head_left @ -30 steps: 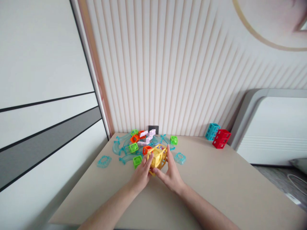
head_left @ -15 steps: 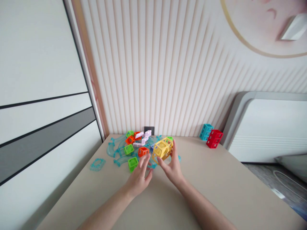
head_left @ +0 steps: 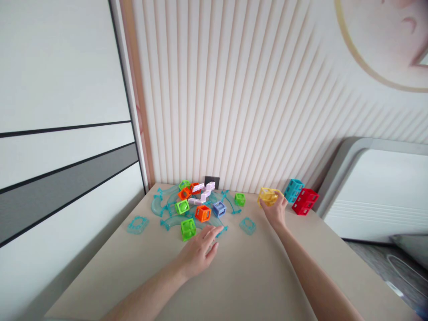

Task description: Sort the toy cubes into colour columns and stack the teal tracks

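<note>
My right hand [head_left: 277,213] grips a yellow openwork block piece [head_left: 268,196], made of joined cube frames, at the back right of the table. Just right of it stand a teal block stack [head_left: 294,191] and a red block stack [head_left: 305,201]. My left hand [head_left: 198,250] holds nothing; its fingers are stretched out over the table. Near its fingertips lie a green cube [head_left: 188,229], an orange cube [head_left: 203,213] and the end of a clear blue curved track [head_left: 222,231]. A periwinkle cube [head_left: 219,209] sits a little beyond.
Several clear blue tracks, more green and orange cubes and a lilac zigzag piece [head_left: 207,192] are heaped at the back left. Flat clear blue plates lie at the left [head_left: 137,224] and middle [head_left: 248,225]. A ribbed wall [head_left: 207,89] closes the back.
My right hand has carried the yellow piece right, towards the teal and red stacks. My left hand stays near the same place, lower and flatter. The view has shifted slightly.
</note>
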`<action>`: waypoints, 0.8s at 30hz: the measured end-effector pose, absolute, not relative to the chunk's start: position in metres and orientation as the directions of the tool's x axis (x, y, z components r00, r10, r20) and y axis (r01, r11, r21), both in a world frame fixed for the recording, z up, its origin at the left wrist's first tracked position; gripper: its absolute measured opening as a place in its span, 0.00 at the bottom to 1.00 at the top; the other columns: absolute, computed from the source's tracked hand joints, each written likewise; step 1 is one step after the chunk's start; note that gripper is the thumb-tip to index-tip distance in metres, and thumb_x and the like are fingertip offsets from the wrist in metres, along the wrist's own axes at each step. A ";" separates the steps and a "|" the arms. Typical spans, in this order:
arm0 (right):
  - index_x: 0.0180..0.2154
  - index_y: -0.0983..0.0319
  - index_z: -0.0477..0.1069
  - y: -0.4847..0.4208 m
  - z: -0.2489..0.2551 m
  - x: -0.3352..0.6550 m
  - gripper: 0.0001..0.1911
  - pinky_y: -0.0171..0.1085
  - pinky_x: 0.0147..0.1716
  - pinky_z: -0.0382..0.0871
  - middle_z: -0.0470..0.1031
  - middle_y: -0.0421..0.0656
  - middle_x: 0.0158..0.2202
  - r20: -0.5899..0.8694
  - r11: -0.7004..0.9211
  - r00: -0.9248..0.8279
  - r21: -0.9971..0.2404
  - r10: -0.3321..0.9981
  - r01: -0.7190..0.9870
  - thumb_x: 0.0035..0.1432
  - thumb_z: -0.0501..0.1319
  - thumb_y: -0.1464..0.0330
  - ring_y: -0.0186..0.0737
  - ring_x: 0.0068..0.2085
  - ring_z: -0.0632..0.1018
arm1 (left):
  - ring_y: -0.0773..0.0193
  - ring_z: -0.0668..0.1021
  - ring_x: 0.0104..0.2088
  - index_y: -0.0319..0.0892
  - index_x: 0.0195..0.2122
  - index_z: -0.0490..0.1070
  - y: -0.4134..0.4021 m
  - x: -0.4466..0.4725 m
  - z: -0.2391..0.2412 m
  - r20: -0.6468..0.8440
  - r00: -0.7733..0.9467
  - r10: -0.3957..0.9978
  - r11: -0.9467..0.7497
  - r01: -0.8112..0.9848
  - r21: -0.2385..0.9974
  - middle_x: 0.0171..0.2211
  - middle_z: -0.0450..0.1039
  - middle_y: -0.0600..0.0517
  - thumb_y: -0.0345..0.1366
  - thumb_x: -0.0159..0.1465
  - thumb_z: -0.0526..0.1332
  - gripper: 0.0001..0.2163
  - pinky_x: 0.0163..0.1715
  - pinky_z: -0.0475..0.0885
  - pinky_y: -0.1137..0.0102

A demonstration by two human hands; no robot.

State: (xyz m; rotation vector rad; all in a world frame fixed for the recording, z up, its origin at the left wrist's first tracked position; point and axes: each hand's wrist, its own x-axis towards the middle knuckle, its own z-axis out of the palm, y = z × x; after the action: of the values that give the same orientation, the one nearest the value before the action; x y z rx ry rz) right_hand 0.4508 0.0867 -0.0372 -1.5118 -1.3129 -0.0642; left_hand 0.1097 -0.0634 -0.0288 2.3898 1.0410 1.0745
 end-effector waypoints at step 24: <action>0.70 0.70 0.33 0.170 -0.068 0.483 0.58 0.57 0.60 0.58 0.37 0.68 0.70 0.459 -0.111 0.474 -0.620 0.751 0.777 0.52 0.60 0.48 0.71 0.68 0.55 | 0.62 0.79 0.47 0.53 0.67 0.51 -0.072 0.112 -0.032 0.354 0.579 0.734 -0.652 0.457 0.605 0.51 0.72 0.48 0.28 0.68 0.54 0.28 0.49 0.76 0.68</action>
State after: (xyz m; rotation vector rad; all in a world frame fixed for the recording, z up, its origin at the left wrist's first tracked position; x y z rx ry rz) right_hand 0.4830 0.1703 -0.0684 -1.8627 -1.2806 -0.0376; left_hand 0.1117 -0.0717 -0.0322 2.3586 0.9545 0.8247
